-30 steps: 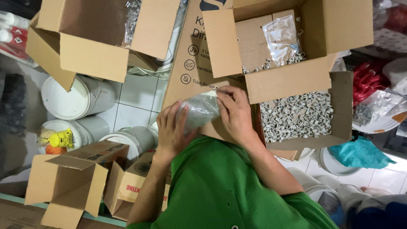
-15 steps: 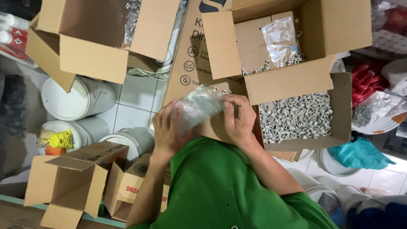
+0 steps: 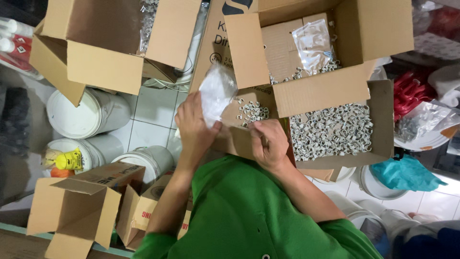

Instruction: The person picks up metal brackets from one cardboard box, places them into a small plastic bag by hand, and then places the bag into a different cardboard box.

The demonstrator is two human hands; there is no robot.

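Left hand [image 3: 194, 127] has its grip closed on a clear plastic bag [image 3: 216, 91], held up over the cardboard flap [image 3: 239, 136]; right hand [image 3: 270, 144] is curled loosely, pinching at the small pile of clips [image 3: 254, 111] on that flap. Bag looks light, floppy and slippery, so I'd hold it by the mouth edge. Shallow box [image 3: 383, 120] is full of grey clips; upper box [image 3: 369, 33] has clips plus another bag.

White tiled floor [image 3: 153, 108], seemingly cluttered

White buckets [image 3: 88, 111], an empty carton [image 3: 72, 211] and teal cloth [image 3: 405, 173].
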